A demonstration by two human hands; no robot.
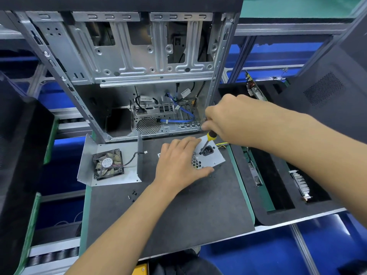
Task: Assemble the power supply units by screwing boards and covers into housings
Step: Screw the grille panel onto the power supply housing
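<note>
Sheet-metal power supply housing (212,155) at frame centre looks rigid, sharp-edged and slide-prone, so my left hand (178,163) presses flat on its top. My right hand (228,120) grips the yellow-handled screwdriver (208,138), tip beside the black socket (207,150).

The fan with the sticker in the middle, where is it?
In the head view, the black fan sits left of centre in a bent metal cover on the dark mat, left of the left hand.

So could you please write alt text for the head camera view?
The right hand drives a yellow-handled screwdriver into the power supply unit that the left hand steadies on a grey mat. A cover with a fan lies left, loose screws nearby.
</note>
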